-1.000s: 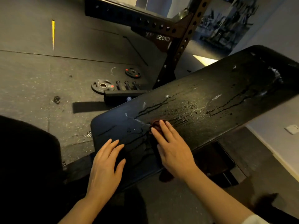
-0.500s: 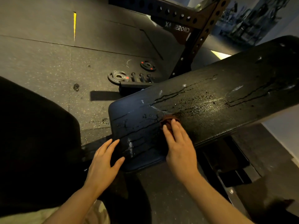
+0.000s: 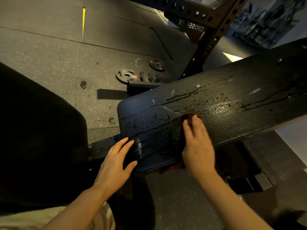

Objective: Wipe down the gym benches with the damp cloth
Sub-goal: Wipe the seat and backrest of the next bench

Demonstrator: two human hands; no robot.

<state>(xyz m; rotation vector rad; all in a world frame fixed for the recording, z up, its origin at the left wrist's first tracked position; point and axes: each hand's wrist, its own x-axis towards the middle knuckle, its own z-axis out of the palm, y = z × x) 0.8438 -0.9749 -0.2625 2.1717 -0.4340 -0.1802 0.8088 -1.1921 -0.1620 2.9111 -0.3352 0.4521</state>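
Observation:
A long black padded gym bench (image 3: pixel 232 100) runs from the centre up to the right, its surface wet with streaks and droplets. My right hand (image 3: pixel 197 145) lies flat with straight fingers on a dark reddish cloth (image 3: pixel 188 114), pressing it against the pad; only the cloth's top edge and a bit hanging below the pad's near edge show. My left hand (image 3: pixel 116 163) rests open at the pad's near left corner, fingers straight, thumb spread.
A second black pad (image 3: pixel 38 138) fills the left side. On the rubber floor beyond lie two weight plates (image 3: pixel 126 75) and a short rack of pegs (image 3: pixel 149 78). A perforated steel rack upright (image 3: pixel 209 47) stands behind the bench. The bench frame (image 3: pixel 237 166) sits below right.
My right hand with the cloth has stayed on the wet pad, sliding slightly along it. My left hand has slipped from the pad's top down to its near left corner. The view has shifted left.

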